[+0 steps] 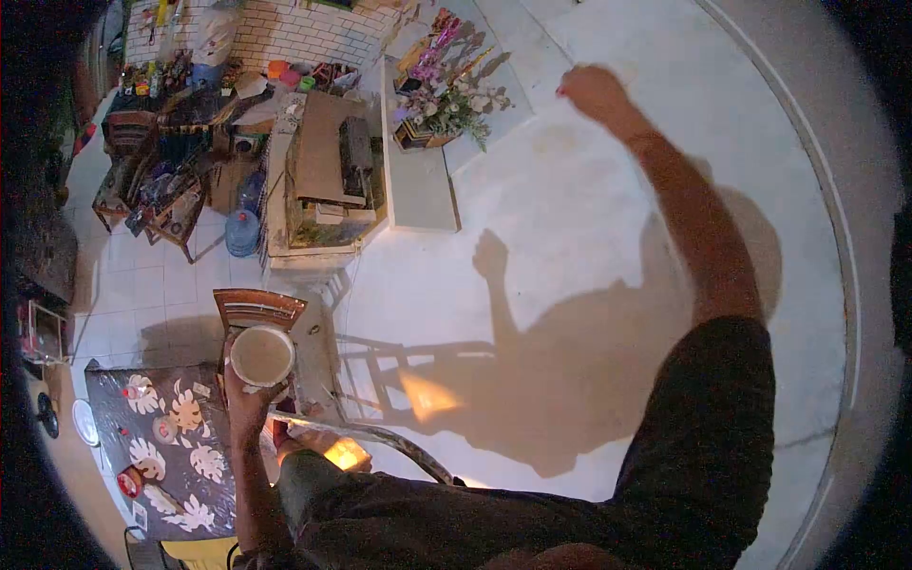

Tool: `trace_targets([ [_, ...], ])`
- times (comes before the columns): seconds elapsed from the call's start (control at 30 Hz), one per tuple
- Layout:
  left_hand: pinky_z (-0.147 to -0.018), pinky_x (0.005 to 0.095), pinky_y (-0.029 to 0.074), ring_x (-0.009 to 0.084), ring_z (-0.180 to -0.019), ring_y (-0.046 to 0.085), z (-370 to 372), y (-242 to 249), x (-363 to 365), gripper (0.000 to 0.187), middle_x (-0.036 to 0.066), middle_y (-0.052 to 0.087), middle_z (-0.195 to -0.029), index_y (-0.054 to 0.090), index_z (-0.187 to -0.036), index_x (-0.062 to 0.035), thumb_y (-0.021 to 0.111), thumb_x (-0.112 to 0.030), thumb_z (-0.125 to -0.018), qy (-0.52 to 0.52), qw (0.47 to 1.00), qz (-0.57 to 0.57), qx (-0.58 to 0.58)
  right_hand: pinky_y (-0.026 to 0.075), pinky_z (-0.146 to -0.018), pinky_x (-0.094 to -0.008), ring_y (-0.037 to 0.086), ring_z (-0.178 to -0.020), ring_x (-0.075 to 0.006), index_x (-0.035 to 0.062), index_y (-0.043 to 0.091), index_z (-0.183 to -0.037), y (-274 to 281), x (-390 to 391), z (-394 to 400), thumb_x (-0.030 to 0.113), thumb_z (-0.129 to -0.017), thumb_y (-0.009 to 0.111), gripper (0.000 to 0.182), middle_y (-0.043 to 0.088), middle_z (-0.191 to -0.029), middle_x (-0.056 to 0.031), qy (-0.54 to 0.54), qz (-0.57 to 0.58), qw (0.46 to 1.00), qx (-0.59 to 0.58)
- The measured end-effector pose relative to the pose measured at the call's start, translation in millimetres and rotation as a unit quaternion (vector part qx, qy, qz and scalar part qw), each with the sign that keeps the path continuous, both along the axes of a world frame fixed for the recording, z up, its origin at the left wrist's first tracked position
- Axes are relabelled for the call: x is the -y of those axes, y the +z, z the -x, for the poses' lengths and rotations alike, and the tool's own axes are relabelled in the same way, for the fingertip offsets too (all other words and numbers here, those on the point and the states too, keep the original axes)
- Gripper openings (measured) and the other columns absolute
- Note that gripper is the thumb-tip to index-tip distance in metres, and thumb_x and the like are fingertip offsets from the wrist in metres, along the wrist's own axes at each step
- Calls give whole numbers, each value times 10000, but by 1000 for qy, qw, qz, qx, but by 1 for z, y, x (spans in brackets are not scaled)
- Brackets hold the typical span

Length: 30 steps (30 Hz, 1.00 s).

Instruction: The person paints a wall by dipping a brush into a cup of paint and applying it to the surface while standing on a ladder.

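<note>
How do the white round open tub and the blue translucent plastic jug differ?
Colour: the white round open tub has a pale rim and beige interior; the blue translucent plastic jug is blue throughout.
Support: the tub is held up in the left hand; the jug rests on the pale tiled floor.
Shared: both look rounded from this view.

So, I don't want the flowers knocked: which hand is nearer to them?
The right hand. It is raised before the white wall, to the right of the flowers in view; the left hand is farther off, lower left, holding a round tub.
</note>
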<state>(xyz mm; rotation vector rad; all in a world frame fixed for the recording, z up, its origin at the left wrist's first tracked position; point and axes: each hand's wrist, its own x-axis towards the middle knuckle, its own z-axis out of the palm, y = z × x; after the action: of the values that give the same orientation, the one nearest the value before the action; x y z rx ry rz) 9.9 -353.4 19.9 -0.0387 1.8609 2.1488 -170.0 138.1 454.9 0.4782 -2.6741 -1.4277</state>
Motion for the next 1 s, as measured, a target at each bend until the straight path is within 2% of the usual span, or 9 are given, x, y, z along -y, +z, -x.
trace_targets([
  [0.17,-956,351,362,239,-1102,479,-5,17,9,801,114,481,-1201,376,-1257,-35,761,2,-555,28,997,68,18,501,-699,-441,629,-769,-328,72,665,-816,-47,57,-18,225,-762,591,179,629,-747,-171,-152,106,983,13],
  [0.23,-944,354,377,231,-1084,496,-6,43,7,760,114,501,-1183,399,-1219,-33,761,-1,-552,83,989,-84,89,496,-674,-440,621,-736,-339,54,652,-797,-60,57,-21,250,-764,592,208,621,-729,-181,-159,166,973,-22],
  [0.33,-925,351,399,220,-1072,506,2,-16,20,773,111,513,-1169,388,-1231,-35,756,4,-553,43,984,-112,130,481,-625,-368,595,-656,-269,83,640,-779,-94,46,-37,293,-784,612,213,635,-727,-118,-173,329,926,-59],
  [0.37,-925,351,399,220,-1072,506,1,-10,18,773,111,513,-1169,388,-1231,-35,756,4,-553,41,985,-110,126,448,-577,-420,576,-600,-286,29,591,-702,-110,55,-56,379,-781,627,360,585,-655,-176,-165,474,863,-57],
  [0.43,-918,352,405,215,-1076,505,-4,5,14,786,106,523,-1159,380,-1247,-40,759,-7,-559,49,994,-92,42,475,-595,-353,565,-597,-183,48,579,-692,-154,73,-91,254,-829,607,250,623,-682,-76,-87,634,768,-23],
  [0.5,-926,355,398,216,-1087,499,0,-1,9,812,100,517,-1172,360,-1274,-44,763,-16,-569,20,992,-117,45,464,-431,-279,569,-512,-116,79,580,-787,-185,110,-136,228,-867,580,169,624,-700,-36,-307,778,547,17],
  [0.57,-928,353,400,216,-1096,492,0,-2,5,851,96,500,-1193,334,-1305,-55,763,-13,-571,43,996,-81,1,417,-366,-246,540,-431,-103,89,576,-879,-234,119,-179,282,-880,564,194,607,-663,-34,-339,812,472,46],
  [0.87,-921,355,417,221,-1111,471,1,30,-21,777,115,472,-1203,320,-1286,-43,739,-33,-631,-28,997,-71,3,452,-434,-236,582,-561,-94,69,627,-884,-351,145,-347,348,-908,497,309,635,-717,-43,-456,852,256,19],
  [1.0,-931,352,400,224,-1114,467,-2,26,-18,814,114,479,-1197,315,-1295,-41,758,-40,-613,-35,992,-123,-13,451,-397,-230,598,-553,-110,61,607,-916,-394,143,-392,382,-903,489,343,626,-703,-44,-437,866,234,-57],
])
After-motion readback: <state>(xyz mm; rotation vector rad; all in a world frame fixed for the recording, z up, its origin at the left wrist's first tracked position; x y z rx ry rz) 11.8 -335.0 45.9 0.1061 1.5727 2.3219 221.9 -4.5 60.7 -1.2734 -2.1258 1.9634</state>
